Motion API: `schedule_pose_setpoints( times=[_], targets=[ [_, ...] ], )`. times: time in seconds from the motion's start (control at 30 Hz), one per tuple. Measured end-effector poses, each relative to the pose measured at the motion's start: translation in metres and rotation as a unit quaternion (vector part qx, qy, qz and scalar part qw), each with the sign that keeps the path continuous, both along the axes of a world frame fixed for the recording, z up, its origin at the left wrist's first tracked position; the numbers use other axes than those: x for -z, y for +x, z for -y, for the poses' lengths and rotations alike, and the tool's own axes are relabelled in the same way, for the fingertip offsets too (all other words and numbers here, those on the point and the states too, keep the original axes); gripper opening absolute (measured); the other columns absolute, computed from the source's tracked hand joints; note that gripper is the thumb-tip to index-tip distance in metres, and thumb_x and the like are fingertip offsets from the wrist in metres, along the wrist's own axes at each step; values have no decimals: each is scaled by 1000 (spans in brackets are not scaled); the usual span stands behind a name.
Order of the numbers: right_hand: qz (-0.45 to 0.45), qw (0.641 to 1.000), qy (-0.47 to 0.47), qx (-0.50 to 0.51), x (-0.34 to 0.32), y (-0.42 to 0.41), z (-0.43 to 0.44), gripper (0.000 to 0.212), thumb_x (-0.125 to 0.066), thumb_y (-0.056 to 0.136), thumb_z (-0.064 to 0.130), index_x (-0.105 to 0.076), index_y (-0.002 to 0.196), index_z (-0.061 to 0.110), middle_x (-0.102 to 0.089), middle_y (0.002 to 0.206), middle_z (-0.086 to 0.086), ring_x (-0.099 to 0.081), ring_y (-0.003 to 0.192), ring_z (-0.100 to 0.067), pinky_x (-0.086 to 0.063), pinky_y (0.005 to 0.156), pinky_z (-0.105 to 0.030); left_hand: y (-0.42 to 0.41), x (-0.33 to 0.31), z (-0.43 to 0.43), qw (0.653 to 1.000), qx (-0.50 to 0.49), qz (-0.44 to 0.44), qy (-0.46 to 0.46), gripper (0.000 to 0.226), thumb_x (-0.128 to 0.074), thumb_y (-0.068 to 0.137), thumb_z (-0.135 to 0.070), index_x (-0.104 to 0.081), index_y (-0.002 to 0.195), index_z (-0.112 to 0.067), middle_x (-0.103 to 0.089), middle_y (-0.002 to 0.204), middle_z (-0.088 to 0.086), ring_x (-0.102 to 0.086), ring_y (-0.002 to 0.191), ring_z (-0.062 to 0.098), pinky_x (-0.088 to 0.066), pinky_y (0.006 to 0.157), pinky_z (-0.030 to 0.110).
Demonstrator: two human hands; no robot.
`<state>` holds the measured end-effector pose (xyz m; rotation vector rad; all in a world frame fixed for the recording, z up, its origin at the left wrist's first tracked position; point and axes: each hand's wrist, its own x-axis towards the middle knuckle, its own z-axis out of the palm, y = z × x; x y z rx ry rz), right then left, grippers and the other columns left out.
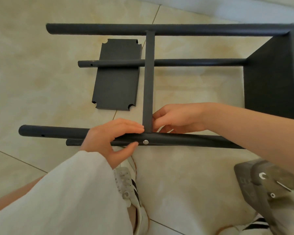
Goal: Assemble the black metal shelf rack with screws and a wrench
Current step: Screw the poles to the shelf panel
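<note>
The black shelf rack lies on its side on the tiled floor. My left hand [115, 138] grips its near pole [193, 140], with fingers over the top and thumb underneath, just left of a silver screw [145, 142]. The middle shelf plate [148, 78] stands edge-on and meets the pole at that screw. My right hand [175, 117] has curled fingers against the plate's right side, and holds what looks like a thin silvery wrench [162, 128], mostly hidden under the hand. An end shelf [271, 75] is fixed at the right.
A loose black shelf plate [116, 77] lies flat on the floor to the left, under the rack's middle pole [193, 62]. The far pole [159, 29] runs along the back. A grey pouch [255, 180] with small metal parts sits at the lower right. My shoe [127, 184] is below the near pole.
</note>
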<state>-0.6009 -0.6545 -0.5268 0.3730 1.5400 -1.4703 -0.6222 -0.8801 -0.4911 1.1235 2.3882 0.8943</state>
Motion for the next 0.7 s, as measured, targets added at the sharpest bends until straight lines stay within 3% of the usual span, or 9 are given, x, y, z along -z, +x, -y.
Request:
schedule_pose_setpoints(
  times=[0.1,0.17,0.23,0.33,0.5,0.6,0.7],
  targets=[
    [-20,999,37,-4,-11,6,1,22,-55,98,15,-66,116,9,-68,119,-11,-66,110,-27,-54,97,-38,7,-7,13,985,-104,129,49,23,-81,80,-7,-77,92,-26,-76,90,-14,-71,92,4,-52,85,11],
    [-40,997,62,-12,-17,10,2,17,-56,98,18,-68,109,13,-70,113,-6,-67,107,-23,-54,95,-35,8,-8,20,953,-186,235,34,13,-80,78,-11,-77,85,-22,-78,84,-7,-74,82,6,-54,77,10],
    [-60,994,90,-27,-24,13,2,12,-56,98,23,-68,100,21,-71,103,1,-67,101,-17,-55,89,-31,4,-4,26,885,-266,382,-3,21,-77,71,-26,-77,89,-15,-79,88,3,-76,83,13,-59,74,18],
    [-97,985,132,-48,-32,17,2,12,-58,97,25,-70,97,25,-71,98,6,-67,98,-13,-54,89,-29,-3,2,27,724,-368,584,-3,46,-73,67,-29,-71,104,-2,-77,100,16,-76,90,25,-63,69,29],
    [-136,970,186,-82,-40,23,3,28,-64,93,26,-64,121,23,-67,114,10,-63,106,-10,-47,96,-26,-8,6,24,593,-458,650,126,51,-75,68,-22,-65,112,0,-74,104,25,-75,89,35,-62,58,38],
    [-157,957,207,-127,-43,29,1,35,-67,91,23,-62,126,21,-67,113,7,-64,101,-9,-49,91,-22,-6,7,19,563,-477,649,184,45,-75,68,-19,-66,109,-2,-74,103,22,-75,86,34,-63,59,41],
    [-184,940,233,-166,-46,33,1,37,-65,91,17,-61,128,19,-67,119,1,-64,103,-12,-50,98,-30,-4,5,15,554,-469,656,206,41,-73,71,-18,-67,109,-2,-75,105,21,-76,87,33,-63,60,41]
  ],
)
